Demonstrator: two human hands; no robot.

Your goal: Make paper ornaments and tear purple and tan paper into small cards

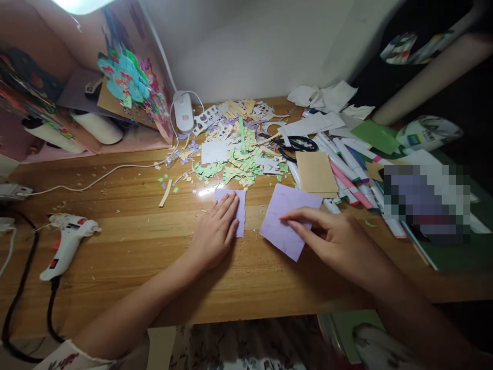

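Note:
My left hand (pixel 216 230) lies flat, fingers stretched out, on a small piece of lavender paper (pixel 241 213) with rough torn-looking edges, pressed to the wooden table. To its right lies a larger square sheet of lavender paper (pixel 283 198), turned at an angle, with faint marks on it. Over this sheet my right hand (pixel 331 234) has thumb and forefinger pinched together, their tips above its middle. Whatever the pinch holds, if anything, is too small to make out. Behind both hands spreads a heap of green, tan, white and purple paper scraps (pixel 241 159).
Tan square sheets (pixel 316 172), black-handled scissors (pixel 300 144) and several markers (pixel 348 159) crowd the right side. A white glue gun (pixel 69 236) lies at left, its black cord running off the front. A white cable (pixel 100 174) crosses the table to a power strip (pixel 184 113).

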